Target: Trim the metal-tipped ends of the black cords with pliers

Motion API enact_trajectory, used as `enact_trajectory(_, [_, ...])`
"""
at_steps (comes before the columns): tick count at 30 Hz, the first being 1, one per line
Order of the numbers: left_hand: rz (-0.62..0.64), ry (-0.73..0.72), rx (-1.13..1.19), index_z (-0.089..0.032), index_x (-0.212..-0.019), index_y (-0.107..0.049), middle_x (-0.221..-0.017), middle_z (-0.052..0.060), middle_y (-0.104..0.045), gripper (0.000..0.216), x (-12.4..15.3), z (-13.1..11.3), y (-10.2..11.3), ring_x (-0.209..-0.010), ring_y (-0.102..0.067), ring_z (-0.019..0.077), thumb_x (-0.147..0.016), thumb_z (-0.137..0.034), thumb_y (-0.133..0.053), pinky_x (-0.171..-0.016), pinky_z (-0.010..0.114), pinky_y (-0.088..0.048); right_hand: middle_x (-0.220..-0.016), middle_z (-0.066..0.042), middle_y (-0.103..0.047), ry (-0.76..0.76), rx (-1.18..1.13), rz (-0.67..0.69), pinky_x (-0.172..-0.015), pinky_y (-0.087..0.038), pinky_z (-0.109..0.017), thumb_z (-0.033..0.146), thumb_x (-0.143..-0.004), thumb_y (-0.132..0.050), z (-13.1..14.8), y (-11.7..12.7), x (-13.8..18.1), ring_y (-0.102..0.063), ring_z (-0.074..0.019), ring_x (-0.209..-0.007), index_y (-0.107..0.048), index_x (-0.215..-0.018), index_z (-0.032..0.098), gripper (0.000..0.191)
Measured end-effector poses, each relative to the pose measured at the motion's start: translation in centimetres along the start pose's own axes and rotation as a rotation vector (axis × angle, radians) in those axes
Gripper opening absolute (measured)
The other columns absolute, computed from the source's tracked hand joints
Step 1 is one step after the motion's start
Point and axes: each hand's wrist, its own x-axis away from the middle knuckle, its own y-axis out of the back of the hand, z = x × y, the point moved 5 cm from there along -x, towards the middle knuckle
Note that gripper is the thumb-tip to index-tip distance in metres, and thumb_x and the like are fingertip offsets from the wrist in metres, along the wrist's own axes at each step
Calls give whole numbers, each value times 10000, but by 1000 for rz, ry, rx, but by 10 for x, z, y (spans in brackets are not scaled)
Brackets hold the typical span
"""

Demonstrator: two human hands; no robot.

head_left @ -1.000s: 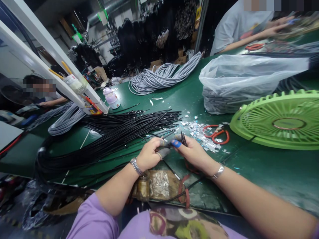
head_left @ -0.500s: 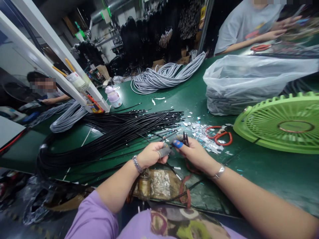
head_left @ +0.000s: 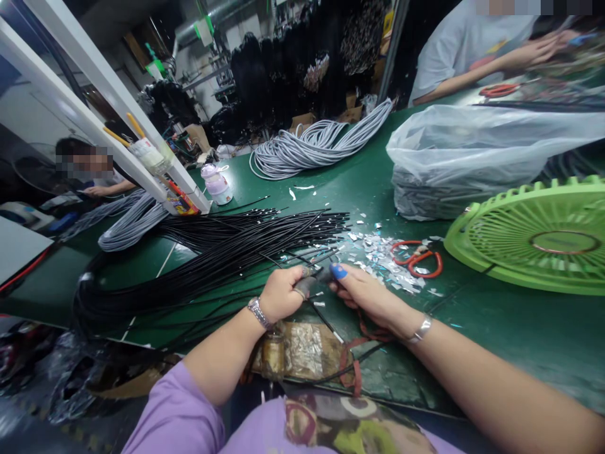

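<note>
My left hand (head_left: 282, 293) is closed, pinching the end of a thin black cable (head_left: 326, 321) with a grey-capped thumb and finger. My right hand (head_left: 363, 291) is closed too, its blue-taped fingertip meeting the left hand at the cable end; red-handled scissors (head_left: 366, 328) hang under its palm, blades hidden. A large bundle of black cables (head_left: 227, 249) lies just left and behind my hands on the green table (head_left: 496, 321). Silver foil scraps (head_left: 378, 255) are scattered just beyond my right hand.
Loose red scissors (head_left: 418, 258) lie among the scraps. A green fan grille (head_left: 534, 233) sits at right, a plastic bag of cables (head_left: 472, 151) behind it, grey cable coils (head_left: 316, 142) farther back. Other people work at far left and top right. A white frame post (head_left: 108, 107) slants at left.
My right hand has lowered and turned palm-down, so the scissor blades that stuck up above it no longer show. Both hands stay together at the cable end.
</note>
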Motion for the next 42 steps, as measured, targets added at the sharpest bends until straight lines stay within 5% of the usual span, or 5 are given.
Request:
enact_trajectory(5, [-248,-107,-444,-198,-868,-691,-714,34,-690,173,7,-1,13,-649,-622,148,-826,-239,-528,-594,237,-444,-587,66,-368,28,137,64,-394,-180,-204,810,-671,-490,-2,-4,9,-240,-58,-476,-465,-716,208,605])
enact_trajectory(15, [-466,-446,-871,-197,-712,-650,-554,20,-599,180,19,-20,10,-536,-553,159,-658,-106,-504,-499,288,-351,-566,110,-279,-131,-97,152,-416,-107,-175,792,-542,-638,-8,-25,15,-168,-32,-477,-382,-723,214,658])
enact_trajectory(25, [-354,-372,-930,-186,-817,-670,-559,38,-583,241,17,-18,6,-574,-557,172,-664,-111,-500,-517,284,-345,-559,117,-270,-142,-168,148,-401,-80,-164,758,-566,-655,-9,-26,14,-148,-30,-463,-332,-712,223,641])
enact_trajectory(42, [-378,-428,-898,-172,-875,-669,-562,43,-570,279,19,-20,5,-565,-539,176,-677,-97,-488,-502,291,-332,-552,117,-273,-165,-199,164,-396,-63,-164,709,-597,-668,-10,-29,13,-137,-27,-452,-350,-714,222,593])
